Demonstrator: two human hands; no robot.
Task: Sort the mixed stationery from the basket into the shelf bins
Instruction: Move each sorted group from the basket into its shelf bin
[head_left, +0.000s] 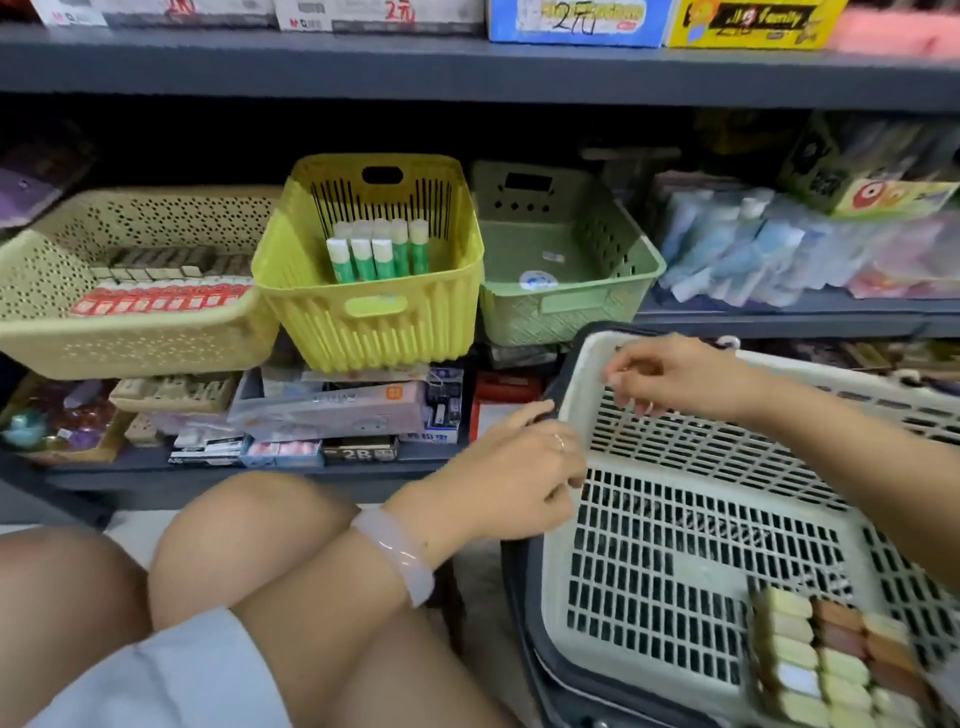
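A cream slotted basket (582, 395) sits tilted at the lower right inside a dark outer basket (524, 597). Several small pastel block-shaped items (831, 660) lie in its near right corner. My left hand (514, 483) grips the cream basket's left rim. Over the far left corner hovers my right hand (675, 376) with fingers curled and pinched; whether it holds anything is unclear. On the shelf stand a beige bin (130, 343) with red packs, a yellow bin (374, 322) with green glue sticks (379, 249), and a green bin (561, 306) with two small items.
Below the bins, a lower shelf (249, 467) carries boxed stationery and pencil packs. Bagged goods (779, 249) fill the shelf right of the green bin. Price-marked boxes line the top shelf (467, 67). My bare knees (234, 545) are at the lower left.
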